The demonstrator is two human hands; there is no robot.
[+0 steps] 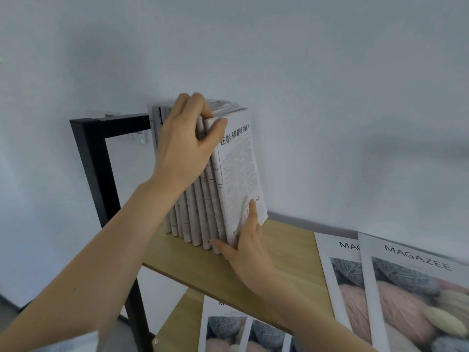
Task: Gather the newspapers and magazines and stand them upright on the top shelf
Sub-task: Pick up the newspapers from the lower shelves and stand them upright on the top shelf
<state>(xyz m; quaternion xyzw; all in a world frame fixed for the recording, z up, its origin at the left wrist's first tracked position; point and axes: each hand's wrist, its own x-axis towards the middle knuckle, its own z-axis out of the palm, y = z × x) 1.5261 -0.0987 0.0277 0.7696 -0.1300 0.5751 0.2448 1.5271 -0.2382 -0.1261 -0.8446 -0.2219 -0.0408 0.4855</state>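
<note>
From the head camera, I had my left hand (185, 146) clamped over the top of the newspapers (215, 179), standing on the top shelf (286, 247) against the black frame (94, 158). My right hand (247, 243), fingers spread flat, braced the outermost paper's base. Squaring them meant pressing leftward evenly. Magazines (396, 283) lay flat, waiting.

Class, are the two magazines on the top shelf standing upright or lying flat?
Lying flat: both magazines rest cover-up on the top shelf, overlapping, titles readable.
</note>
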